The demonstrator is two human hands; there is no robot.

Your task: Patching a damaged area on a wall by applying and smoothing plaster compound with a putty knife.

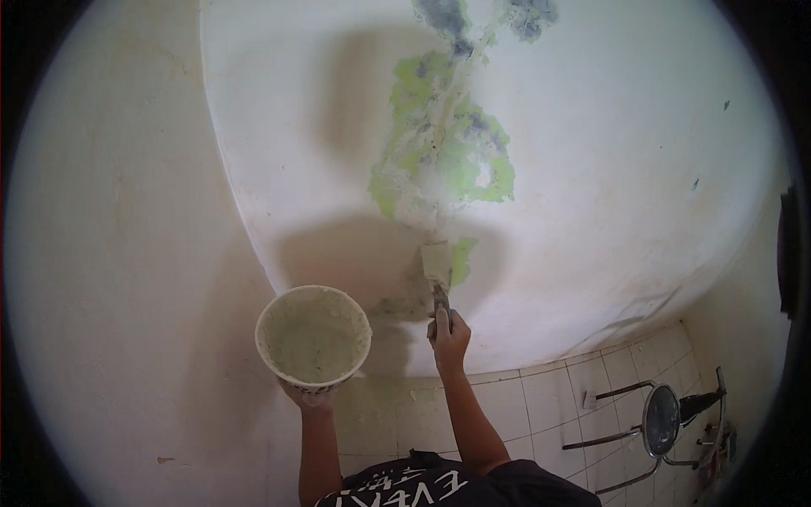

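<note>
My left hand (307,400) supports a white plastic bucket (314,388) from below, its fingers mostly hidden under it. The bucket is tilted so its opening shows, and pale putty coats the inside. In my right hand (450,340) is a putty knife (437,264), gripped by its dark handle with the blade pointing up. The blade, smeared with pale putty, is at the white wall (591,186), just left of a small bare green spot (462,260). Whether it presses on the surface is hard to tell. Higher up, a larger flaking green patch (486,160) surrounds a pale streak.
At the lower right, a round-seated metal stool (661,421) appears on the white tiled floor (545,410). A second wall (127,211) meets the patched one at a corner on the left. Something dark (788,253) is at the right edge. Grey bare spots (530,17) mark the wall's top.
</note>
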